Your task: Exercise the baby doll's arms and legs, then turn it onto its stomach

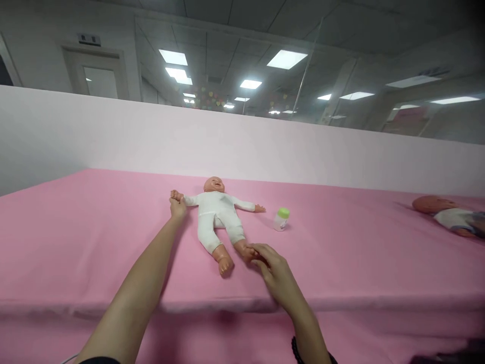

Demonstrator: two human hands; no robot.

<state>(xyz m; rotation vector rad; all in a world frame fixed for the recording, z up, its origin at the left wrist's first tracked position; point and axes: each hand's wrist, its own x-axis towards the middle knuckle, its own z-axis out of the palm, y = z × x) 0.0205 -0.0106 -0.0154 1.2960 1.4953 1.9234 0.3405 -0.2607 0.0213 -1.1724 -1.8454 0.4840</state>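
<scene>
A baby doll with a white cloth body lies on its back, its head toward the wall and its bare feet toward me. My left hand is closed on the doll's wrist at the left side, with the doll's small hand showing above my fingers. At the doll's foot on the right, my right hand has its thumb and fingers around the toes. Just right of the doll's other arm stands a small clear bottle with a green cap.
Pink cloth covers the table and hangs over its front edge. A second doll lies at the far right. Behind the table runs a low white wall with glass above it.
</scene>
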